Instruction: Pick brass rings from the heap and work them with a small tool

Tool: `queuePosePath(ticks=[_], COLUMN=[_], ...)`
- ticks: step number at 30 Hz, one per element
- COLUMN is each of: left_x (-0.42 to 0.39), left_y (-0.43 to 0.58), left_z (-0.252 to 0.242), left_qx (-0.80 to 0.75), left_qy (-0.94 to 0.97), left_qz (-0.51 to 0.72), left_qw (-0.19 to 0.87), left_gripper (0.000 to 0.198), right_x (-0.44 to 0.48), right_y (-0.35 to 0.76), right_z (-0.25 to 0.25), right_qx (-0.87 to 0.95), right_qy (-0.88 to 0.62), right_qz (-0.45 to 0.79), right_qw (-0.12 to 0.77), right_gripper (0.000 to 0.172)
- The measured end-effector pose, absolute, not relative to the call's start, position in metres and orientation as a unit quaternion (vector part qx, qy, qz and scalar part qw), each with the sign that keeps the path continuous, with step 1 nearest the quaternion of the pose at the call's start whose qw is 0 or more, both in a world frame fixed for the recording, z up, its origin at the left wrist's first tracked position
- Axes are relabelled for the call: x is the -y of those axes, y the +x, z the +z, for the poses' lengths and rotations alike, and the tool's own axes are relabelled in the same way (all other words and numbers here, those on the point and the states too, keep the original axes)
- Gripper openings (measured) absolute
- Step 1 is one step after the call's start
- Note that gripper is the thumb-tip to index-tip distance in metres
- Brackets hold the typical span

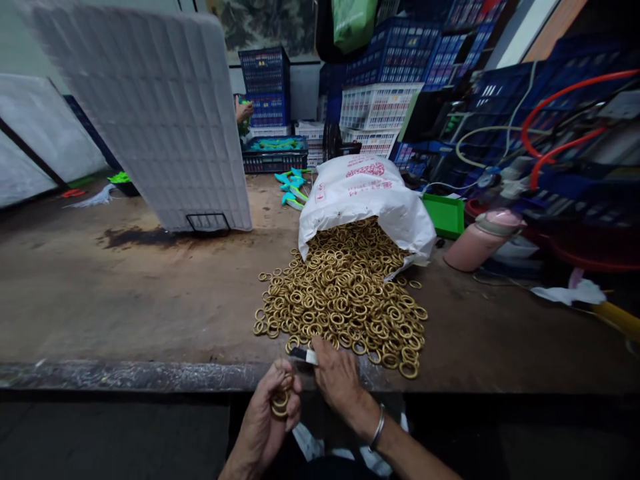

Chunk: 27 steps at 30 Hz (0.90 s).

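A heap of gold-coloured metal rings spills from a white sack lying on its side on the brown workbench. My left hand is below the bench's front edge, fingers curled round a few stacked rings. My right hand rests at the near edge of the heap, fingers closed on a small dark tool with a white tip. A metal bracelet sits on my right wrist.
A large white gridded tray stands tilted at the back left. Blue and white plastic crates are stacked behind. A pink bottle and green tray lie right of the sack; hoses hang at far right. Another person's hand shows behind the tray.
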<state>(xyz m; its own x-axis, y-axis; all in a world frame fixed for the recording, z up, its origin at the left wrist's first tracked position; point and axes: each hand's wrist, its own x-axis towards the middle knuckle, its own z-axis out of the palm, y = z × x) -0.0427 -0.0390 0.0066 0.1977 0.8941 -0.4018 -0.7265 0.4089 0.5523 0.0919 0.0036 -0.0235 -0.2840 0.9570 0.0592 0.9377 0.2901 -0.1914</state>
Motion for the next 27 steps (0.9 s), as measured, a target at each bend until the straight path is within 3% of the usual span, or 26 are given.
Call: queuePosePath(ticks=[6,10,14,18,27], left_x=[0.030,0.023,0.015,0.011,0.008], left_y=[-0.047,-0.041,-0.030,-0.021,-0.013], left_z=[0.003,0.007,0.007,0.009,0.024], left_qx=[-0.314,-0.384,-0.443,-0.489,-0.514], left_qy=[0.039,0.076,0.223,0.321,0.348], left_qz=[0.534,0.528,0.522,0.476,0.479], left_qw=[0.784,0.754,0.693,0.657,0.621], left_gripper=[0.017,0.021,0.025,0.036,0.033], right_x=[-0.012,-0.020,-0.020,-0.017,-0.014], right_y=[0.097,0.110,0.123,0.126,0.114], right_z=[-0.016,-0.001,0.010,0.012,0.011], right_qx=[0.784,0.739,0.670,0.625,0.541], right_qy=[-0.597,-0.584,-0.514,-0.470,-0.511], right_qz=[0.136,0.272,0.459,0.549,0.591], right_qw=[0.101,0.195,0.277,0.295,0.311], right_gripper=[0.034,0.011,0.024,0.024,0.030])
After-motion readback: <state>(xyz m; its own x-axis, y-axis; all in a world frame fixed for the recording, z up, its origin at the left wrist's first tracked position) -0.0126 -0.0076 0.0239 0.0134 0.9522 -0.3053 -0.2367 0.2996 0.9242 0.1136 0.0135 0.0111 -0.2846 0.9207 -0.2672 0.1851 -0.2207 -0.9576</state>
